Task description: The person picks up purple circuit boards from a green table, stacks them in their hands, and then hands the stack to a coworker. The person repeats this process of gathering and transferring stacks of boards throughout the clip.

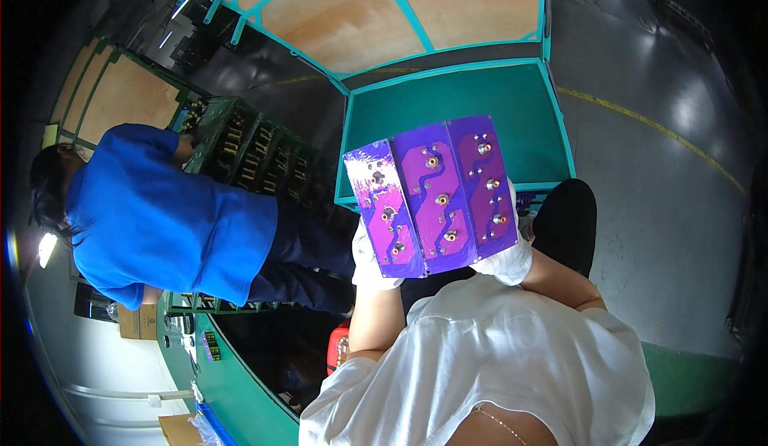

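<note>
The circuit-board panel (426, 206) is purple, patterned with magenta patches and winding violet traces, dotted with silver-and-orange connectors (442, 200). White gloves (512, 266) show at its 5 and 7 o'clock. At 9 o'clock, a co-worker's shirt (172, 214) is bright blue; at 2, a yellow stripe (652, 122) crosses grey floor (632, 230); at 7, the worktop (240, 390) is green.

1. Co-worker (172, 210): left of the fingers (486, 267).
2. Cardboard box (138, 324): well left of them, lower.
3. Yellow line (642, 117): right of them.
4. Wooden boards (336, 22): well beyond them.
5. Red object (334, 350): lower left of them.
</note>
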Motion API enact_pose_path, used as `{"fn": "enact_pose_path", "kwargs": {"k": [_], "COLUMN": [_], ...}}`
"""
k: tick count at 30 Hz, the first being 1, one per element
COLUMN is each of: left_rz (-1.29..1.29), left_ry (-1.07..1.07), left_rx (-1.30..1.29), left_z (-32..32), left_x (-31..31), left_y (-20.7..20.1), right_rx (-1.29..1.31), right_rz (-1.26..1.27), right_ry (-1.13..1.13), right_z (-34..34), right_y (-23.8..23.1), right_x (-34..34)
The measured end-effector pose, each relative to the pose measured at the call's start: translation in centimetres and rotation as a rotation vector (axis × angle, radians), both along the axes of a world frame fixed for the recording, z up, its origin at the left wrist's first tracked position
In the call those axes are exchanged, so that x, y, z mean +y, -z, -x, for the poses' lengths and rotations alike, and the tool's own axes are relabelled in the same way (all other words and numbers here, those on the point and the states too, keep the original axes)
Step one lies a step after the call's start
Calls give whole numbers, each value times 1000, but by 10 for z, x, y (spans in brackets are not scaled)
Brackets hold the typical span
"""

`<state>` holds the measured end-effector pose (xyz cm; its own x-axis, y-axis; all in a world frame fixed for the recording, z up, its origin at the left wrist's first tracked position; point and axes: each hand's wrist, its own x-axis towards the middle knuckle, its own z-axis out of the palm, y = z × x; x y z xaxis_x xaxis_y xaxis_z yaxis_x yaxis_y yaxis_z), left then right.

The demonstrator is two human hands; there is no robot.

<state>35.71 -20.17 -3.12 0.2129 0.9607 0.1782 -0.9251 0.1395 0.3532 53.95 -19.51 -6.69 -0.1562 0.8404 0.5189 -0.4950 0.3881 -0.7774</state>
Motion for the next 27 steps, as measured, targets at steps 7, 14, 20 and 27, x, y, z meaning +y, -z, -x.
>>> {"fn": "enact_pose_path", "kwargs": {"k": [7, 14, 20, 27], "left_rz": [-114, -319, -108, -129], "left_ry": [31, -150, -177, -106], "left_rx": [46, 417, 258, 81], "left_z": [4, 22, 14, 27], "left_x": [6, 17, 19, 27], "left_y": [11, 38, 34, 60], "right_rx": [-174, -432, -604, -755], "right_rz": [78, -132, -293, -459], "right_ry": [-88, 92, 274, 456], "right_z": [-9, -10, -5, 6], "right_y": [-12, -23, -26, -29], "right_x": [1, 8, 13, 24]}}
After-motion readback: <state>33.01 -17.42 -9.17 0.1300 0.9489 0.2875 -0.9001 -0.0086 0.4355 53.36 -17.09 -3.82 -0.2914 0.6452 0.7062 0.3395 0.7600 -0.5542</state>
